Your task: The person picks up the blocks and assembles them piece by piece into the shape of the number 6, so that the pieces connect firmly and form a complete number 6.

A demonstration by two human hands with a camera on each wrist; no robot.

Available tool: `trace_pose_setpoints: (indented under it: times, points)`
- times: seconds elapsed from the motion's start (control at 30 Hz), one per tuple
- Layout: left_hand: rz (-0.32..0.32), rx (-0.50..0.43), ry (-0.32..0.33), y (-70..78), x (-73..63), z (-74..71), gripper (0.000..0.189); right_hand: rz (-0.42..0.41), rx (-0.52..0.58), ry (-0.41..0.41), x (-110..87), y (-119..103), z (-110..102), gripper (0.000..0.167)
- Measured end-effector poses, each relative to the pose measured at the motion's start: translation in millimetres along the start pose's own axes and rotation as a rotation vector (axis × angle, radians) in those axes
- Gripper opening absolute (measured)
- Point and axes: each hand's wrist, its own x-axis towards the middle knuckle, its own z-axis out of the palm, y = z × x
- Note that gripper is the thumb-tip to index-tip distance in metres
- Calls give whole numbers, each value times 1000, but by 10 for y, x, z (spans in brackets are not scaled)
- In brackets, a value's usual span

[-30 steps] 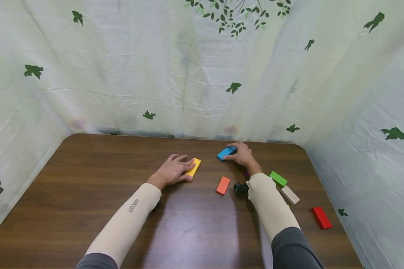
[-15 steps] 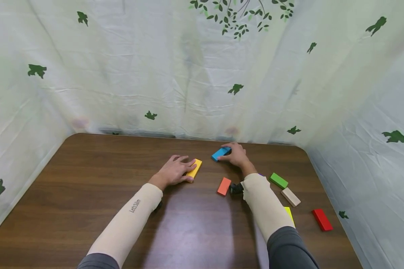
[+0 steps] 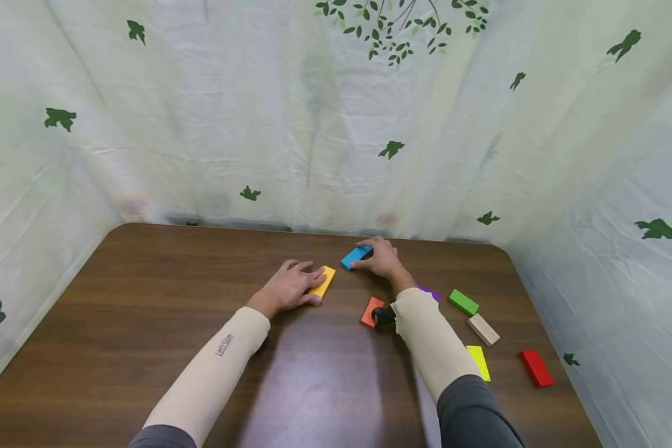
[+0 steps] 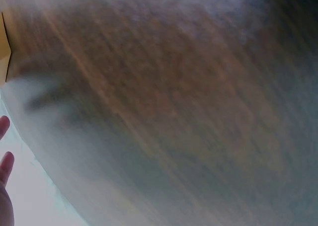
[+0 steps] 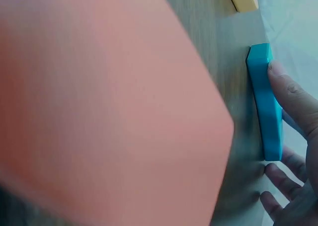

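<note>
In the head view, my left hand holds an amber-yellow block lying on the table, thumb at its near end and fingers over its left side. The left wrist view catches only a corner of this block and a few fingertips at the edge. To the right, my right hand grips a blue block at the back of the table. The right wrist view shows the thumb against the blue block. An orange-red block lies below the right wrist, partly hidden by the wrist camera.
Right of the right arm lie purple, green, beige, lemon-yellow and red blocks. The brown wooden table ends at a pale leaf-patterned curtain behind and at both sides.
My right hand has moved left with the blue block, closer to the amber-yellow one. The lemon-yellow and purple blocks now show more beside the right sleeve. My left hand stays in place.
</note>
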Motion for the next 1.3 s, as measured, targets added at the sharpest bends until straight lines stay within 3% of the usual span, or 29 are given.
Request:
trace_pose_setpoints:
  times: [1.3]
  points:
    - [-13,-7,-25,8,-26,-32,63,-40,-25,-7,84,-260,160,61]
